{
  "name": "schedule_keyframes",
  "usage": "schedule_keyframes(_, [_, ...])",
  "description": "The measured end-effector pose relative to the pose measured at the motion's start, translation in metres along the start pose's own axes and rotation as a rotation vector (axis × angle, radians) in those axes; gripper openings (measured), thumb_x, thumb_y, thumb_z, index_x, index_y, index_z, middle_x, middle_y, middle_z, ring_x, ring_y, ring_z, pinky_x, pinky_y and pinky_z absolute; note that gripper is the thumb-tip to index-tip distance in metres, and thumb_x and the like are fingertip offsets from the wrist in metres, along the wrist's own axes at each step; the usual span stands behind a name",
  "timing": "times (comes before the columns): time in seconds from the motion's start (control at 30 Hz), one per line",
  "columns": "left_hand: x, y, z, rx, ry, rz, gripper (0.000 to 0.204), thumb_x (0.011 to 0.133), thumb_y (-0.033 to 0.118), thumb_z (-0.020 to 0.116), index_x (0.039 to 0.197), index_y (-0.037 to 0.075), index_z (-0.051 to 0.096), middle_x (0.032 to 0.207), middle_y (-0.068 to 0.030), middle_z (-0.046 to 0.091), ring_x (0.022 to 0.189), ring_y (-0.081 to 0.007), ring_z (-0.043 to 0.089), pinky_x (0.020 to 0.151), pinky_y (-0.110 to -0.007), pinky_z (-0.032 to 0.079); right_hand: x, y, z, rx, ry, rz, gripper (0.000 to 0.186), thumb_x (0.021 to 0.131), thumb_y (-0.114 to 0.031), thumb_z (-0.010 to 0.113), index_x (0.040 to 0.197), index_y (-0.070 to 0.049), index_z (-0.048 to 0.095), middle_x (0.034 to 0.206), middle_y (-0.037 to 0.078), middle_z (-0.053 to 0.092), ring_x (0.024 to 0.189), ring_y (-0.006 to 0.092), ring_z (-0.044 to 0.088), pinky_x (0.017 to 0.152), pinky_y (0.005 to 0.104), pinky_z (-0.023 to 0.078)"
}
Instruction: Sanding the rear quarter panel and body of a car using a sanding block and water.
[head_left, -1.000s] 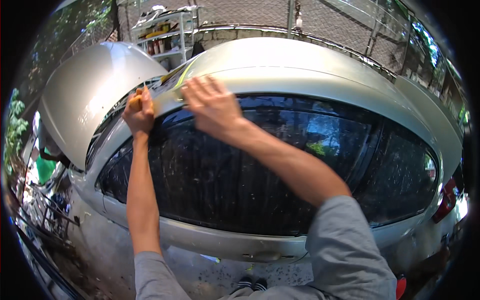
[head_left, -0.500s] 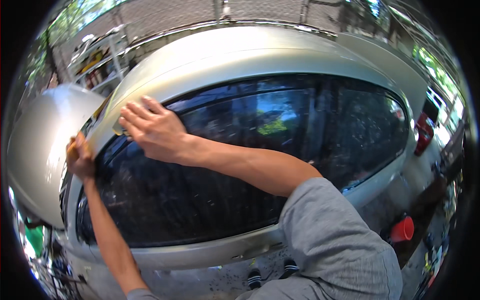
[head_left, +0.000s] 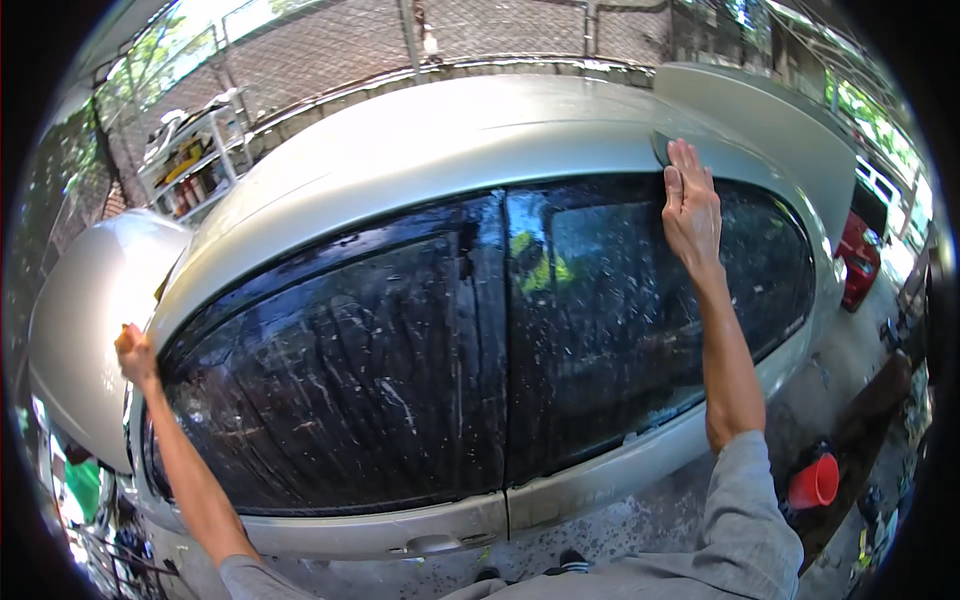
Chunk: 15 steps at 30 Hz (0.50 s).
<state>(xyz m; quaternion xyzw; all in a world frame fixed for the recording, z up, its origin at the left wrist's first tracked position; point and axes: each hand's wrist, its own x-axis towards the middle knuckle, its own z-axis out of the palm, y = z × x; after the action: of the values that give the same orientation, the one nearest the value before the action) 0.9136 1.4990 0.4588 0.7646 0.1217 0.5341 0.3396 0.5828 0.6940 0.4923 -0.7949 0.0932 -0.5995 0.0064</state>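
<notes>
A silver-beige car stands side-on before me, its roof [head_left: 440,120] curving above dark, spotted side windows [head_left: 340,370]. High on the right, my right hand [head_left: 692,215] lies along the roof edge over the rear window, fingers straight and together. A thin dark grey sheet [head_left: 660,148] sticks out beside its fingertips; the rest is hidden under the hand. Far to the left, by the windshield pillar, my left hand [head_left: 137,358] is closed around a small orange-yellow piece [head_left: 126,340], mostly covered by the fingers. I cannot make out what kind of thing that piece is.
The silver hood [head_left: 90,300] bulges at the left. A white shelf [head_left: 195,165] with bottles stands behind the car, before a mesh fence [head_left: 320,55]. At the right are a red tail light [head_left: 861,260] and a red bucket [head_left: 815,482] on the floor.
My right hand has swept from the front pillar rightward along the roof edge to above the rear window. My left hand has shifted slightly down and left, still closed. My view has shifted too.
</notes>
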Motion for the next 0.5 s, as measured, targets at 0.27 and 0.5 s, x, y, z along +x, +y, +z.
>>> schedule_keyframes(0.27, [-0.072,0.132,-0.020,-0.286,-0.008,0.234,0.032,0.093,0.041,0.060,0.098,0.010,0.065,0.082,-0.0090,0.070,0.077,-0.0234,0.067,0.071,-0.037,0.051,-0.006,-0.407,0.098,0.514,-0.081,-0.455,0.047,0.085,-0.018,0.057,0.122,0.011,0.056,0.124,0.031,0.058,0.122,0.0431,0.054,0.108,0.0468,0.039])
schedule_keyframes(0.5, [-0.058,0.108,-0.001,-0.325,0.114,0.448,0.036,0.095,0.043,0.057,0.098,0.009,0.067,0.083,-0.0079,0.069,0.073,-0.0221,0.065,0.069,-0.037,0.052,0.014,-0.447,0.129,0.456,-0.306,-0.494,0.046,0.083,-0.020,0.057,0.118,0.009,0.063,0.120,0.024,0.062,0.125,0.0373,0.052,0.114,0.0502,0.029])
